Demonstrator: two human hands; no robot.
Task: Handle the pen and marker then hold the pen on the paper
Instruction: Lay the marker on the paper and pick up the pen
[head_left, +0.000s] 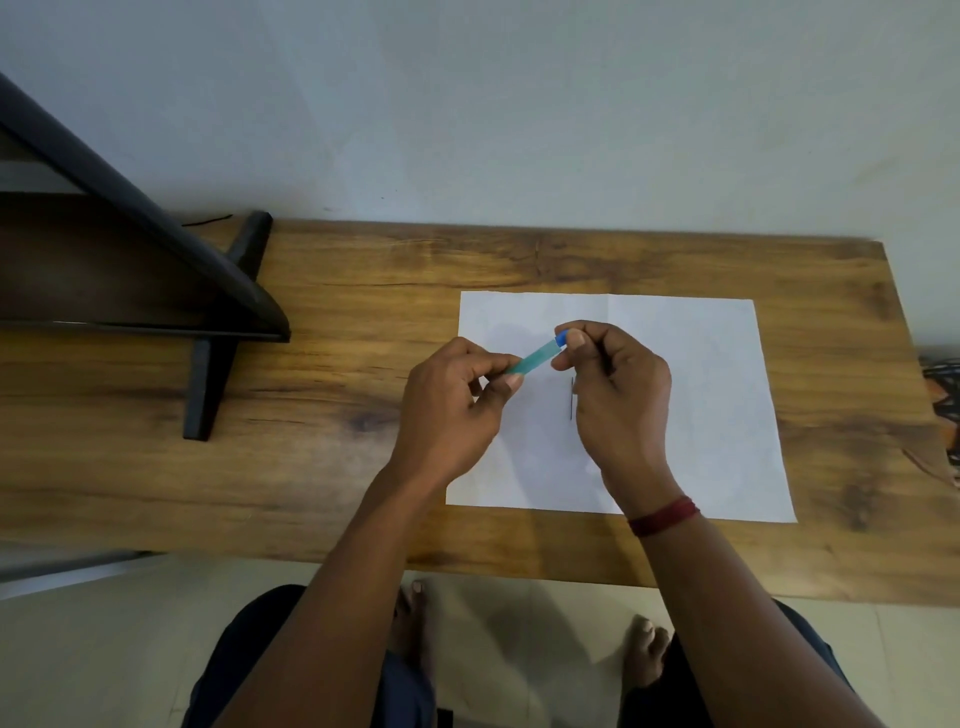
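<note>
A white sheet of paper (717, 395) lies on the wooden table (337, 395), right of centre. Both hands hover over its left half. A teal pen (535, 357) with a blue end spans the gap between them, tilted up to the right. My left hand (449, 410) pinches its lower end between thumb and fingers. My right hand (618, 395) pinches the blue upper end. A thin dark stick-like thing (571, 400) shows just under my right hand; I cannot tell what it is or whether it is held. No marker is clearly visible.
A black monitor (130, 249) on a black stand (208, 384) fills the table's left side. A pale wall runs behind the table. My knees and bare feet (644, 654) are below the near edge. A patterned thing (945, 395) sits beyond the right edge.
</note>
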